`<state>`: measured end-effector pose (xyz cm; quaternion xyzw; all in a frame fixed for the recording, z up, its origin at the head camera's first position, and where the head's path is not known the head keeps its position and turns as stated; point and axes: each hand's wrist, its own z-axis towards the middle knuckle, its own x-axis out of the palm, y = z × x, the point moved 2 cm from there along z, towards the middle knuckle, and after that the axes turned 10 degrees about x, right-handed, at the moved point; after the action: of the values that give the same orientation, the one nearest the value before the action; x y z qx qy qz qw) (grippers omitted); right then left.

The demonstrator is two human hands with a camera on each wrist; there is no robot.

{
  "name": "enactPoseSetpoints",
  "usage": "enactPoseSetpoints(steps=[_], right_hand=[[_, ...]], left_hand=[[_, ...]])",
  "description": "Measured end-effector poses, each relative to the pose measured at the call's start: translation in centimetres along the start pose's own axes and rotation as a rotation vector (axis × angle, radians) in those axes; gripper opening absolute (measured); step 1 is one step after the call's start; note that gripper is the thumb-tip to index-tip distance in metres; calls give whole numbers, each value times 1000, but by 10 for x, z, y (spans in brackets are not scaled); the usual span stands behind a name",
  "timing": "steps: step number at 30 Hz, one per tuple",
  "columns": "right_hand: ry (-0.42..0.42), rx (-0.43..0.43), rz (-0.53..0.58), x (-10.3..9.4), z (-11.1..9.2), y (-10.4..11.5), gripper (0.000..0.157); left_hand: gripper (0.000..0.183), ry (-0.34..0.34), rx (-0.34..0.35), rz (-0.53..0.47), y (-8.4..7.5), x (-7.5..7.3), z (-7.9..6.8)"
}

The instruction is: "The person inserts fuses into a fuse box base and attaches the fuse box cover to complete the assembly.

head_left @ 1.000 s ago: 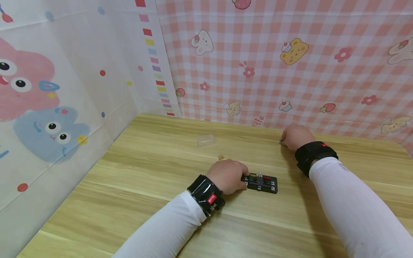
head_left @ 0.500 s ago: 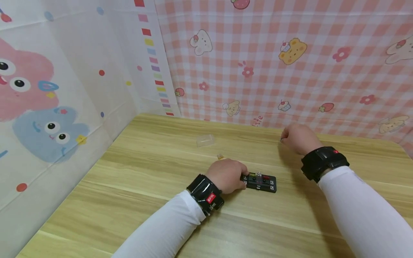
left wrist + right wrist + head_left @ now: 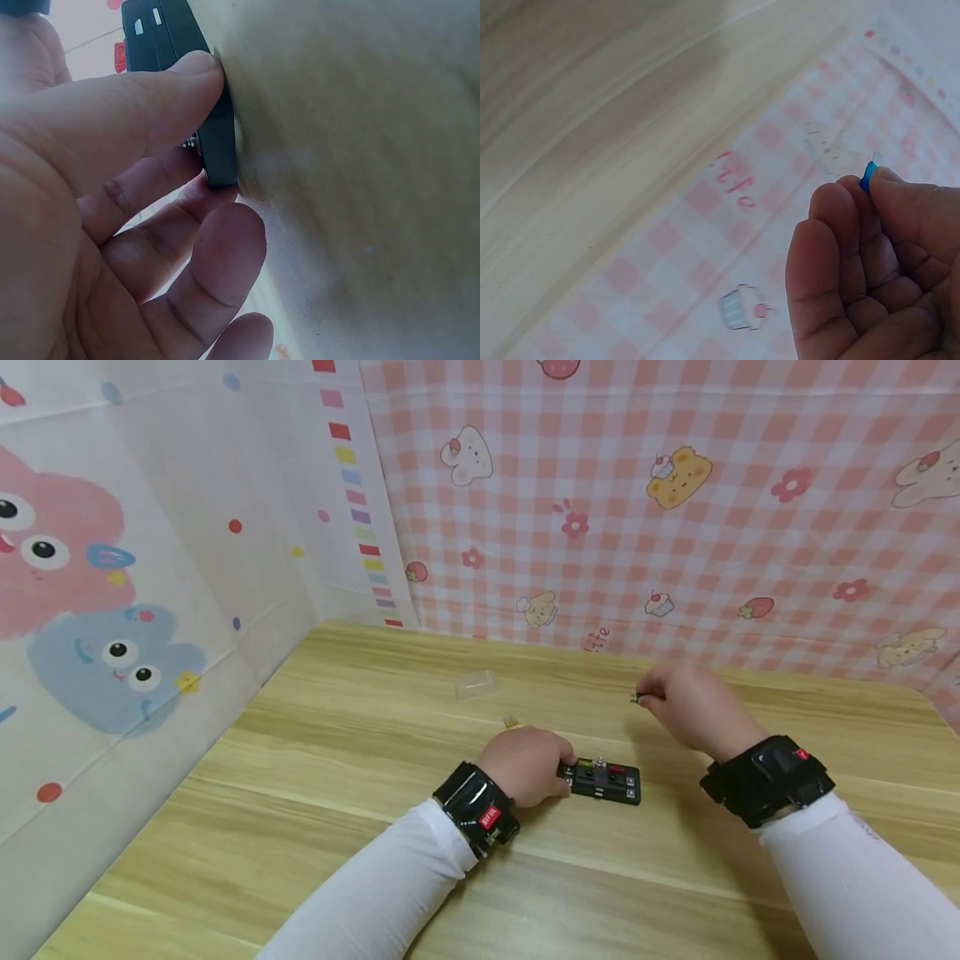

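In the head view my left hand (image 3: 525, 766) grips the left end of a black fuse block (image 3: 621, 791). A yellow and a red fuse (image 3: 617, 769) sit in it, with metal terminals along its edges. The left wrist view has the thumb pressed on the block's side (image 3: 220, 142), the other fingers curled at its end. Farther back and to the right, my right hand (image 3: 693, 710) is raised above the table. Between thumb and index finger it pinches a small blue blade fuse (image 3: 868, 175), whose metal prongs point left in the head view. The fingers hide part of this fuse.
A clear plastic cover (image 3: 476, 685) lies toward the back of the wooden table (image 3: 360, 735). Just behind my left hand is a small yellowish piece (image 3: 512, 722), partly hidden. A checked cloth (image 3: 735, 552) hangs along the table's back edge.
My right hand has lifted the blue fuse from near the table's back edge and brought it slightly left and toward me. My left hand stays on the fuse block.
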<state>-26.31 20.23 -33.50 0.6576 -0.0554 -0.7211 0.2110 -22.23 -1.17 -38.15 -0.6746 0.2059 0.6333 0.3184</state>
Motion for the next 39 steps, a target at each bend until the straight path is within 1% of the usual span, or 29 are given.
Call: enactPoseSetpoints(steps=[10,19,27,31,37,39], right_hand=[[-41,-127,-19,-1,-26,21,10],[-5,-208,-25,6,-43,30,11],[33,-231,-16,11,-52,33,15],[43,-219,-8,14,-55,34,16],[80,-184,10,17,-60,34,12],[89,-180,6,17,-61,35,13]], left_hand=[[37,25,-17,-10,0,-2,0],[34,14,-6,-3,1,-3,0],[34,16,-4,-5,2,-1,1],[32,15,-2,-7,2,-1,1],[31,11,3,-7,1,-1,1],[31,10,4,-9,1,-1,1]])
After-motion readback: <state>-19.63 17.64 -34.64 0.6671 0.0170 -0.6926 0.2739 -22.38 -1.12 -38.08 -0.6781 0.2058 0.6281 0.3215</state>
